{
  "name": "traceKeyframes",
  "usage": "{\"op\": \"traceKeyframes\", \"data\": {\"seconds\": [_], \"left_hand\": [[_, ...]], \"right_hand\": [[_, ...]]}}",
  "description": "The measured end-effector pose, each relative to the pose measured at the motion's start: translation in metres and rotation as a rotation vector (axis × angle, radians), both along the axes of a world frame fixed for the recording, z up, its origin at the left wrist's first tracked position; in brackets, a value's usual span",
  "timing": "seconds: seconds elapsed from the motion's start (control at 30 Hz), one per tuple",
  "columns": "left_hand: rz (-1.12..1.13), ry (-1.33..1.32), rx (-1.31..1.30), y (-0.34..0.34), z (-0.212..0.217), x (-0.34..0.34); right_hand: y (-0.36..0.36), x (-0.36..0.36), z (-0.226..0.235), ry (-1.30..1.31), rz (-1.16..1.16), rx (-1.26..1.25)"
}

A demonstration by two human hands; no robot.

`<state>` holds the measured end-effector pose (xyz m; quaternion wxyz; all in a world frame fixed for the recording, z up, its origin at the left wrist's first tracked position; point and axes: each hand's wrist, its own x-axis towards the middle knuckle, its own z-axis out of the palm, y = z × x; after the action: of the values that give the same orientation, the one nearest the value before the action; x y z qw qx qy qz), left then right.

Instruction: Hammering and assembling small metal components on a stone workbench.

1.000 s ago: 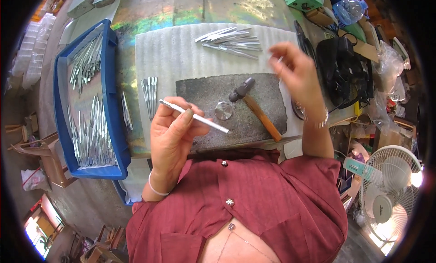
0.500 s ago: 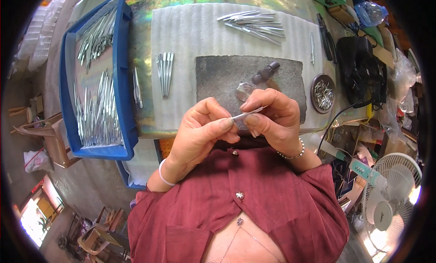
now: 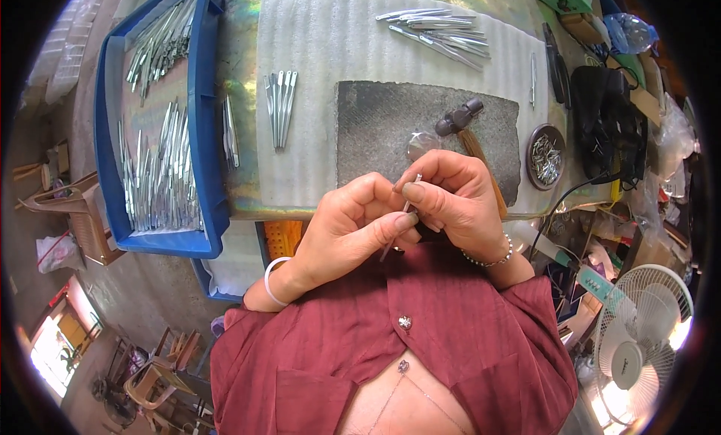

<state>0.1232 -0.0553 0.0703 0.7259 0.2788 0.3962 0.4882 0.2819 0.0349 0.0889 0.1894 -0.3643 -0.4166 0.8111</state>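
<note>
Pinching hands: the left hand [image 3: 359, 217] and right hand [image 3: 458, 194] both grip one thin metal rod [image 3: 406, 207] between thumb and fingers.
Rod: in front of the red shirt [image 3: 323, 322], by the table's near edge, lower end slanting toward the shirt.
Near edge: the table [image 3: 244, 187] stops just ahead of the left wrist.
Stone slab: dark slab [image 3: 375, 127], its near edge partly hidden by the hands; the hammer [image 3: 460, 118] lies on it, handle passing close beside the right hand.
Left side: a strip of white mat [image 3: 315, 44] separates slab and metal strips [image 3: 282, 112]; blue tray [image 3: 203, 134] farther left.
Right side: round dish [image 3: 546, 128] just beyond the slab.
Far side: loose pile [image 3: 435, 35] near the mat's edge.
</note>
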Motion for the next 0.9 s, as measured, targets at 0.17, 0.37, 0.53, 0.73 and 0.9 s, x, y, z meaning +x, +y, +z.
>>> {"op": "traceKeyframes", "data": {"seconds": [0.17,0.37,0.53,0.73,0.9], "left_hand": [[-0.009,-0.186,-0.064,0.000,-0.001,-0.002],[0.032,-0.210,-0.088,0.003,0.002,-0.007],[0.047,-0.294,-0.128,0.005,-0.006,-0.014],[0.081,-0.323,-0.153,0.006,-0.010,-0.022],[0.092,-0.309,-0.152,0.006,-0.015,-0.029]], "right_hand": [[0.001,-0.007,0.003,-0.015,-0.017,0.031],[0.003,0.009,0.039,0.061,-0.274,1.216],[-0.001,0.010,0.106,0.494,-0.552,1.422],[0.007,0.022,0.096,0.479,-0.391,1.474],[0.017,0.026,0.091,0.563,-0.458,1.471]]}}
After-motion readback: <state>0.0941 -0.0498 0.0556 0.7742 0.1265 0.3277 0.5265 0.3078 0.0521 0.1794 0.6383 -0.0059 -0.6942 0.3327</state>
